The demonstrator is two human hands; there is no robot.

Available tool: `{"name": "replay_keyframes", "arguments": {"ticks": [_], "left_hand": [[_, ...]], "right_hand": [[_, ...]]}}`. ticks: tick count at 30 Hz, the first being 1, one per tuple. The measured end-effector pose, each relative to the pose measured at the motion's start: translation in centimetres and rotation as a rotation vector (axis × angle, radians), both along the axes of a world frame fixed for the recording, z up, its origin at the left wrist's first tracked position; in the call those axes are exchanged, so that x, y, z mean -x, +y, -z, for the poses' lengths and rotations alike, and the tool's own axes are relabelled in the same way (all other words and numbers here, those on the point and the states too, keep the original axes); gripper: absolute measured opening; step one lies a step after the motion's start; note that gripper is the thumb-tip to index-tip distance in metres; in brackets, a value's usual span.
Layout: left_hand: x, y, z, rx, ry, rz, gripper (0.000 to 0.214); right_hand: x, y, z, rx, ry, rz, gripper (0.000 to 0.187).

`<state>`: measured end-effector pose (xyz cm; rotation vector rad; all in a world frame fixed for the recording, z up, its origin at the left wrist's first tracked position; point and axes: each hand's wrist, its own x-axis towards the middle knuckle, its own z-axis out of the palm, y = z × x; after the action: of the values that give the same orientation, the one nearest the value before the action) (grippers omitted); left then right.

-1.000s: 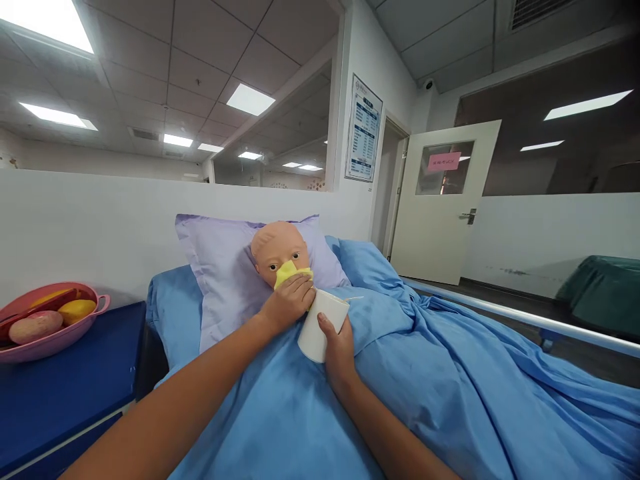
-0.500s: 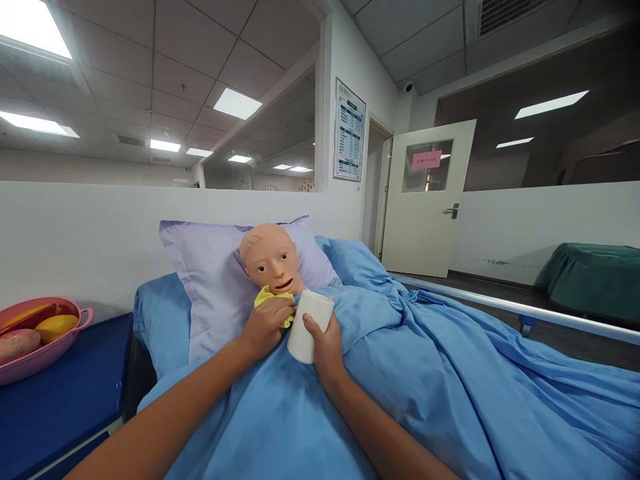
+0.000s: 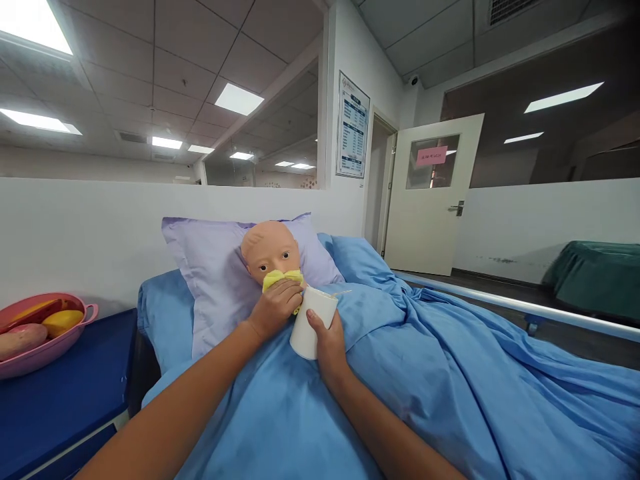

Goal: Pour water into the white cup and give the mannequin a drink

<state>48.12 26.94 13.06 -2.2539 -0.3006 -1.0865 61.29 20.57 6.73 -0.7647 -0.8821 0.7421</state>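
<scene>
A training manikin (image 3: 270,245) lies in bed with its head on a lilac pillow (image 3: 215,273), covered by a blue sheet (image 3: 425,373). My left hand (image 3: 274,308) is closed on a yellow cloth (image 3: 281,278) and presses it over the manikin's mouth. My right hand (image 3: 325,340) grips a white paper cup (image 3: 310,321) just below the chin, resting on the sheet. A thin stick or straw pokes out of the cup's rim.
A blue bedside cabinet (image 3: 60,407) stands at the left with a pink bowl (image 3: 50,350) of fruit on it. A bed rail (image 3: 525,308) runs along the right side. A white door (image 3: 430,200) stands open behind, and a green covered bed (image 3: 595,273) is at far right.
My left hand lowered the yellow cloth to the manikin's chin, then raised it back over the mouth. The cup in my right hand stayed beside the chin.
</scene>
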Motion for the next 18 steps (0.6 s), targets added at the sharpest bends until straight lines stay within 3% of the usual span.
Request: {"name": "replay_keyframes", "arguments": {"ticks": [6, 9, 13, 16, 18], "left_hand": [[2.5, -1.1, 1.8, 0.135, 0.042, -0.004, 0.036], [2.8, -1.7, 0.7, 0.112, 0.024, 0.034, 0.037], [1.4, -1.9, -2.2, -0.035, -0.032, 0.064, 0.026], [0.2, -1.2, -3.3, -0.092, 0.000, -0.011, 0.022], [-0.5, -0.8, -3.0, -0.115, 0.023, -0.092, 0.020]], "right_hand": [[0.0, -0.3, -0.2, 0.077, 0.003, -0.037, 0.058], [0.0, -0.2, -0.2, 0.078, -0.007, -0.019, 0.060], [0.0, -0.2, -0.3, 0.035, -0.014, -0.003, 0.059], [0.0, -0.2, -0.4, 0.039, -0.039, 0.010, 0.056], [0.0, -0.3, -0.5, 0.044, -0.036, 0.016, 0.054]]}}
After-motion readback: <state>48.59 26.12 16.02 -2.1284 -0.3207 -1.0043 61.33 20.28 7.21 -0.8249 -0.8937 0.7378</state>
